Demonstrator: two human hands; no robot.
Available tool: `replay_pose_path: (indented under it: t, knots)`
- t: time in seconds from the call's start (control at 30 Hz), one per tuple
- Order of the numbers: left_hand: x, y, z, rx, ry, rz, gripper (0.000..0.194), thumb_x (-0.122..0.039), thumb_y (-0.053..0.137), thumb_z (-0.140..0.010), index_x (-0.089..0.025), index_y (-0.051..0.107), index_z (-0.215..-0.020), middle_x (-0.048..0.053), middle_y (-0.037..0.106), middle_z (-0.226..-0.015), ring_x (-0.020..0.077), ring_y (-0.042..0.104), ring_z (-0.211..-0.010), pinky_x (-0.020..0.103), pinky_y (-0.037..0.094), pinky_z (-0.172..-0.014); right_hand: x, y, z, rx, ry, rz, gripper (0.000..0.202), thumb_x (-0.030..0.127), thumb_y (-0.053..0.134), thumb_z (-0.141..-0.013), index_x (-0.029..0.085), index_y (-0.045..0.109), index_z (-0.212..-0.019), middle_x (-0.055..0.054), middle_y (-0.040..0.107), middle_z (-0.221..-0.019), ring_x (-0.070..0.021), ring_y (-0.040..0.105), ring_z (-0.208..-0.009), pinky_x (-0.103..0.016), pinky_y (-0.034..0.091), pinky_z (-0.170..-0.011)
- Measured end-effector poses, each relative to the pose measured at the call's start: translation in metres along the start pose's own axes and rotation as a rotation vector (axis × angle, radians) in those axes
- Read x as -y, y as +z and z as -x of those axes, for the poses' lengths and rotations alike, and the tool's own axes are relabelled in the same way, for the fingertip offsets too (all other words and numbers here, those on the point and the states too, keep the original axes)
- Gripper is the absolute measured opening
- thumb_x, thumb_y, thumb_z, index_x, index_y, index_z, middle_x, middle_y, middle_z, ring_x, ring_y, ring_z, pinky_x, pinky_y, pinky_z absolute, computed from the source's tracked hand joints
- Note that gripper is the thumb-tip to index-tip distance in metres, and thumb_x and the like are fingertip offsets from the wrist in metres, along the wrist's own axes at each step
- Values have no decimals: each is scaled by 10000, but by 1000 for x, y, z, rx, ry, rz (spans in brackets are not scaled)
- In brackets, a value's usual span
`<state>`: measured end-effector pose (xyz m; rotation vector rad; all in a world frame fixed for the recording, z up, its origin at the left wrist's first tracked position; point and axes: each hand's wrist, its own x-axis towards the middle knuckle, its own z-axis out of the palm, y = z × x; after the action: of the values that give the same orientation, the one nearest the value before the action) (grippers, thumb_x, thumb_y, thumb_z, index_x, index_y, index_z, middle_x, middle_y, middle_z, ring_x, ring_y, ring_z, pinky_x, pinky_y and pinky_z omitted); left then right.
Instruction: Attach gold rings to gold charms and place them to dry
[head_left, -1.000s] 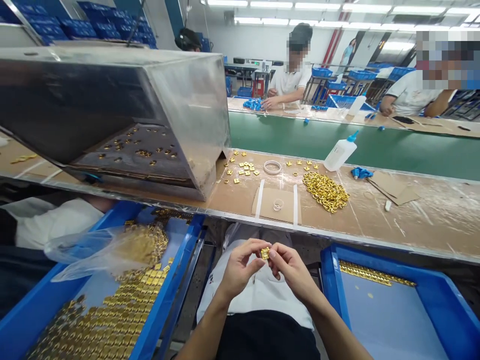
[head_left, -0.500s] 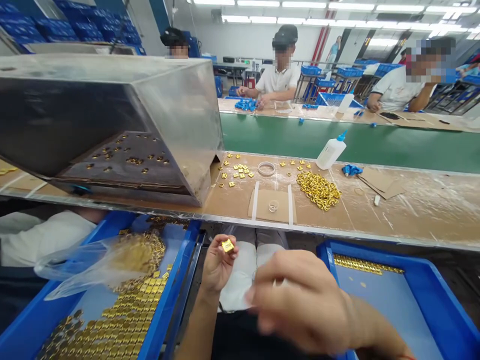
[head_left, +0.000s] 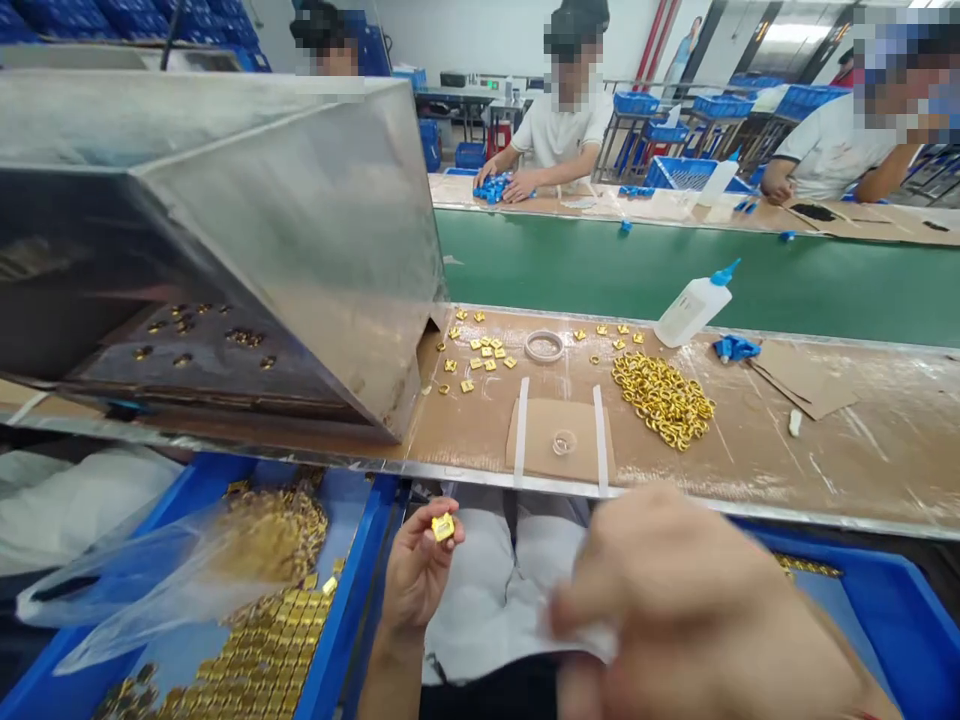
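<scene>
Between thumb and fingers, my left hand [head_left: 417, 566] pinches a small square gold metal piece [head_left: 443, 527] above my lap. My right hand [head_left: 675, 600] is large and smeared by motion at the lower right; whether its fingers hold anything does not show. Beyond the hands, a cardboard pad [head_left: 541, 452] is taped to the bench edge, with a small clear ring-like dish [head_left: 564, 442] on it. Gold rings [head_left: 664, 398] lie heaped to the right of the pad. Several small gold pieces [head_left: 487, 352] are scattered to its left, near a roll of tape [head_left: 544, 346].
A metal hood [head_left: 300, 240] stands on the bench at left. A blue tray [head_left: 375, 540] at lower left holds gold pieces and a plastic bag [head_left: 172, 570]; another blue tray [head_left: 900, 590] is at right. A white bottle [head_left: 694, 310] stands near the green belt [head_left: 570, 255]. Co-workers sit opposite.
My right hand has moved right and nearer the camera. The left hand still holds the gold piece, slightly lower and further left in view. The camera view has tilted down.
</scene>
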<state>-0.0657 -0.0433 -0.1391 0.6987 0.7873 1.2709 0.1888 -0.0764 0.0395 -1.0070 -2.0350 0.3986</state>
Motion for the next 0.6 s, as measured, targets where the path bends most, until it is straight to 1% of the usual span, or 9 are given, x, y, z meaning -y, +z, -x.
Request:
replay_pose_path:
  t: [0.03, 0.1, 0.2, 0.23, 0.27, 0.37, 0.43, 0.5, 0.6]
  knots:
    - [-1, -3, -2, -7, -17, 36, 344, -477, 924, -667, -232, 806, -877, 49, 755, -948, 109, 657, -660, 204, 552, -596, -33, -7, -14, 93, -12, 25, 151, 383, 611, -994, 402, 755, -1034, 43, 748, -889, -171, 722, -764, -303, 617, -682]
    - [-2, -9, -6, -12, -34, 77, 306, -433, 921, -685, -250, 812, -904, 51, 764, -952, 115, 659, -661, 216, 560, -616, -106, -15, -39, 33, 110, 177, 238, 306, 507, -1024, 315, 733, -1099, -4, 734, -929, -168, 703, -756, -308, 586, -685]
    - [-3, -11, -6, -55, -23, 82, 282, -411, 895, -724, -238, 812, -930, 80, 774, -983, 127, 654, -652, 242, 563, -618, -207, -14, -58, 80, 424, 551, 257, 178, 556, -903, 200, 745, -1076, -80, 708, -979, -180, 663, -678, -335, 550, -697]
    - [-3, -9, -6, -76, -15, 84, 284, -411, 891, -727, -227, 813, -928, 90, 776, -995, 126, 651, -645, 243, 560, -613, -231, -11, -59, 156, 520, 659, 287, 163, 572, -879, 209, 744, -1105, -82, 698, -1002, -173, 657, -670, -328, 537, -709]
    - [-3, -5, -7, -94, -6, 89, 292, -415, 891, -726, -214, 813, -923, 98, 778, -1003, 122, 649, -638, 240, 556, -609, -251, -9, -58, 190, 539, 684, 292, 143, 587, -856, 200, 753, -1090, -96, 690, -987, -179, 652, -650, -326, 522, -688]
    - [-2, 8, -9, -132, 14, 132, 323, -433, 897, -715, -194, 816, -916, 108, 786, -975, 107, 644, -599, 209, 521, -557, -285, -7, -49, 267, 524, 699, 230, 104, 575, -840, 172, 762, -955, -105, 658, -861, -204, 638, -579, -324, 478, -602]
    - [0, 17, -10, -152, 25, 182, 324, -443, 899, -713, -215, 816, -928, 92, 791, -918, 101, 640, -562, 186, 479, -504, -297, -9, -42, 378, 528, 730, 215, 130, 528, -916, 176, 735, -956, -112, 658, -859, -238, 681, -660, -323, 480, -620]
    - [2, 25, -10, -169, 32, 223, 303, -445, 902, -713, -225, 817, -903, 74, 790, -867, 98, 640, -536, 171, 446, -474, -307, -11, -36, 446, 494, 775, 186, 105, 529, -920, 173, 692, -863, -130, 664, -851, -277, 708, -741, -331, 477, -627]
    - [5, 32, -6, -191, 23, 241, 314, -457, 910, -701, -188, 816, -834, 76, 783, -840, 95, 643, -522, 172, 434, -470, -318, -10, -32, 388, 378, 760, 291, -54, 524, -807, 207, 582, -692, -111, 658, -761, -273, 711, -685, -332, 452, -587]
